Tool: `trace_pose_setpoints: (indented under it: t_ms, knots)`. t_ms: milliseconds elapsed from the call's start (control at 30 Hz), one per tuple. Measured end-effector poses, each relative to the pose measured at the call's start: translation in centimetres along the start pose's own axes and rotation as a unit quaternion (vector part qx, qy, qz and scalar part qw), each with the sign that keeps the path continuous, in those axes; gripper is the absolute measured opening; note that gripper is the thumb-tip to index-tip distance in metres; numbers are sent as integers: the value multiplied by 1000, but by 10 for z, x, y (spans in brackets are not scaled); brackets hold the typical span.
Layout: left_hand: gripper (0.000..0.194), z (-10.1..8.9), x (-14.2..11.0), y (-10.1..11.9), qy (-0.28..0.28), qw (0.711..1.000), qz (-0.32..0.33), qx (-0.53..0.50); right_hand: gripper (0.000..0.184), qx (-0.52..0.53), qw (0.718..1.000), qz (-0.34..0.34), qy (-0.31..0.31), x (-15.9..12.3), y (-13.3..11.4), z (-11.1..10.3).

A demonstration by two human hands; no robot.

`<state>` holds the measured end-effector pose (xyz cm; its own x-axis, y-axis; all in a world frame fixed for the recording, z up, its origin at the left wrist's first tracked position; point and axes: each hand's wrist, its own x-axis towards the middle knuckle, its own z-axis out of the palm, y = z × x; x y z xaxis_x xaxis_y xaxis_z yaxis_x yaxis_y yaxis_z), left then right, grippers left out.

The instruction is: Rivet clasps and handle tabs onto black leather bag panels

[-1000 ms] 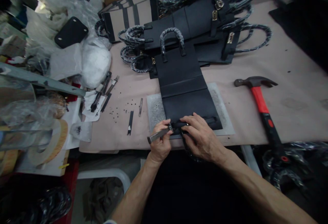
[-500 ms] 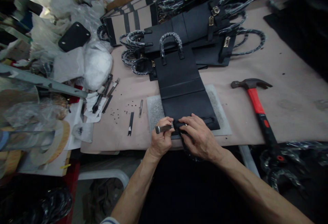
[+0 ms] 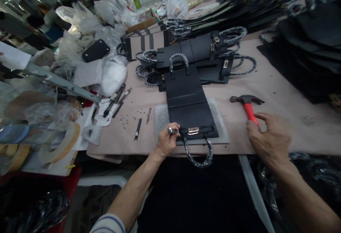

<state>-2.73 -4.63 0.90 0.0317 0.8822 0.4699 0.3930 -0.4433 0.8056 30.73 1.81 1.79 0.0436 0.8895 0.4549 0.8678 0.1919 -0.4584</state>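
Observation:
A black bag panel [image 3: 188, 114] lies lengthwise across a pale slab on the table. Near its front edge sit a gold-coloured metal clasp [image 3: 193, 131] and a plastic-wrapped handle [image 3: 199, 163] that hangs over the table edge. My left hand [image 3: 167, 141] is closed around a metal punch [image 3: 172, 131] at the panel's front left corner; the punch's lower end is hidden. To the right, my right hand [image 3: 269, 137], slightly blurred, wraps the handle of a claw hammer [image 3: 249, 110] with a red and black grip. The hammer's head rests on the table, its lower handle hidden beneath the hand.
Behind the panel are more black bag pieces [image 3: 186, 49] with wrapped handles. Left of the slab [image 3: 222, 119] lie a thin rod [image 3: 149, 115], a dark flat tool [image 3: 137, 129] and small black bits. Plastic bags [image 3: 113, 74] crowd the left; stacked black pieces [image 3: 311, 48] stand at right.
My right hand has left the panel's front edge and moved right onto the hammer handle, uncovering the clasp and front handle. My left hand still holds the punch. The view has shifted.

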Motion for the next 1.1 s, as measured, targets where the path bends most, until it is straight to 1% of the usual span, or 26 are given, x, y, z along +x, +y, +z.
trace_pose_setpoints:
  t_ms: [67,100,133,200,233,267,333,367,433,500,567,600,633,667,700,733,767,800,833,867,900,933,967,1000,1033,1100]
  knots:
    - [10,0,-1,-1,-4,1000,0,-2,48,-94,991,66,-66,-2,29,-1]
    - [11,0,-2,-2,-4,1000,1,-2,52,-119,982,95,-109,-3,39,0]
    - [12,0,-2,-3,-3,1000,1,-2,52,-123,973,126,-149,-4,45,0]
    - [13,0,-2,-4,-1,1000,-2,-3,41,-85,955,189,-213,-1,48,-1]
    - [14,0,-3,-5,-1,1000,-4,-3,34,-56,947,215,-232,2,46,-2]
    - [14,1,-3,-5,-2,1000,-6,-4,29,-23,940,238,-244,7,43,-4]
    - [15,1,-3,-5,-1,1000,-9,-6,26,75,922,260,-275,18,35,-6]
    - [15,2,-3,-5,1,1000,-11,-8,27,134,910,259,-295,24,30,-6]
    - [16,3,-3,-4,5,1000,-20,-8,29,253,874,252,-330,34,17,-7]
    - [18,4,-3,-3,4,999,-38,-3,32,326,848,237,-346,40,0,-11]
    - [20,4,-3,0,-4,998,-60,9,36,367,835,237,-335,42,-24,-23]
    - [22,4,-3,1,-8,997,-69,16,38,382,833,241,-320,42,-37,-33]
    - [23,5,-3,2,-11,997,-76,22,40,394,836,245,-291,41,-51,-45]
    - [23,5,-3,3,-13,996,-82,28,41,389,853,237,-255,39,-64,-58]
    - [24,5,-3,4,-13,996,-85,32,40,361,882,203,-223,37,-77,-71]
    - [24,5,-3,4,-12,996,-87,34,38,313,919,148,-187,35,-89,-83]
    - [24,5,-4,4,-11,995,-87,35,36,258,950,74,-159,32,-99,-92]
    - [24,5,-4,4,-9,996,-86,34,33,212,967,-9,-142,28,-108,-98]
    - [24,5,-4,4,-7,996,-84,34,31,178,970,-89,-139,25,-115,-100]
    - [24,5,-4,3,-7,996,-83,34,30,156,963,-159,-152,22,-121,-100]
    - [23,5,-4,3,-8,996,-83,35,30,142,951,-212,-176,21,-125,-98]
    - [23,5,-4,2,-9,996,-84,39,30,132,938,-247,-204,21,-129,-95]
    - [23,6,-4,2,-8,995,-86,43,30,123,928,-264,-231,22,-131,-95]
    - [23,6,-4,2,-8,995,-86,46,29,122,927,-257,-245,26,-133,-97]
    - [24,6,-4,1,-8,995,-84,46,29,134,931,-233,-245,31,-134,-102]
    - [25,6,-5,1,-4,997,-71,39,30,183,946,-156,-215,40,-135,-117]
